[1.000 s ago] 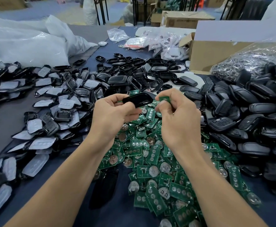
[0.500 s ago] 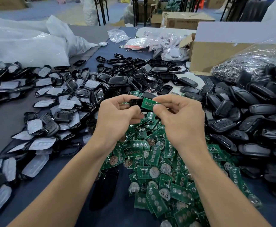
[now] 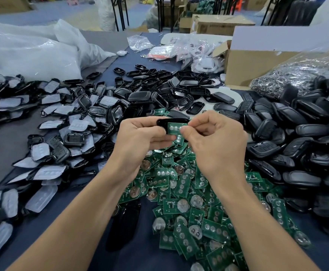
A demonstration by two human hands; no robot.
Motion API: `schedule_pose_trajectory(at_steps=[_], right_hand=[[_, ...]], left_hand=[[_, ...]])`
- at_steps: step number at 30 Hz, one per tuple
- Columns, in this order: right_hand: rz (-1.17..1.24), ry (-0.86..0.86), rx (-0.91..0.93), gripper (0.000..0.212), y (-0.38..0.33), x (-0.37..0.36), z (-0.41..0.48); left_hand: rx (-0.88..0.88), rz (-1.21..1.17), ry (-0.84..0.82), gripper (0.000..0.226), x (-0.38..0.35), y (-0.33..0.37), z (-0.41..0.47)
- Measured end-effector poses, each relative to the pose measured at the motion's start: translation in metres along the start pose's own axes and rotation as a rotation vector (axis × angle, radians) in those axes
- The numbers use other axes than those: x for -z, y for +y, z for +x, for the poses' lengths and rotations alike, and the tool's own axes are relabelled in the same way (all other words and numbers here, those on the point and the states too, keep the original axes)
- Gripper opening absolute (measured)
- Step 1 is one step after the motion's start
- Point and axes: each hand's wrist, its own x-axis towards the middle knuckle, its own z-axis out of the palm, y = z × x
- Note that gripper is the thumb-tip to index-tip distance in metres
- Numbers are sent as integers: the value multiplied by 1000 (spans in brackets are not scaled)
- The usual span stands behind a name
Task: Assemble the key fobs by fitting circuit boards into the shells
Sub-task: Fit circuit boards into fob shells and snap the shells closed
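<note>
The circuit board [image 3: 176,132] is now laid against the open face of the black shell [image 3: 171,121]; a second ago the two were held apart and the board was mostly hidden in the right hand. It does not appear to be seated yet: it is seen tilted, with its lower end projecting below the shell's edge. The shell is gripped in the curled fingers of the left hand [image 3: 140,138] and held raised above the counter [image 3: 5,145]. The board is pinched between thumb and forefinger of the right hand [image 3: 218,142]. The fitting stage is judged to have been reached, so alignment and a press are what remain for this fob.

Directly beneath the hands a loose heap of green boards [image 3: 181,194] is spread, many with round metal cells turned up. To the right, dark shell halves [image 3: 296,132] are piled; to the left, shells with pale button pads [image 3: 48,132] are scattered. Further back a cardboard box [image 3: 257,63], a bag of metal rings [image 3: 296,75] and white plastic sacks [image 3: 28,55] are seen. Nothing is seen between the two parts. Only the gripping fingertips [image 3: 185,130], laid over the board's edge, may hinder a flush seat.
</note>
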Motion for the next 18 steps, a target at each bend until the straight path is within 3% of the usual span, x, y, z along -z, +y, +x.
schedule_pose_trajectory(at_steps=[8, 18], right_hand=[[35, -13, -16, 20, 4, -2, 1], [-123, 23, -21, 20, 5, -6, -1]], left_hand=[[31, 38, 0, 25, 1, -2, 0], [-43, 170, 65, 11, -4, -8, -2]])
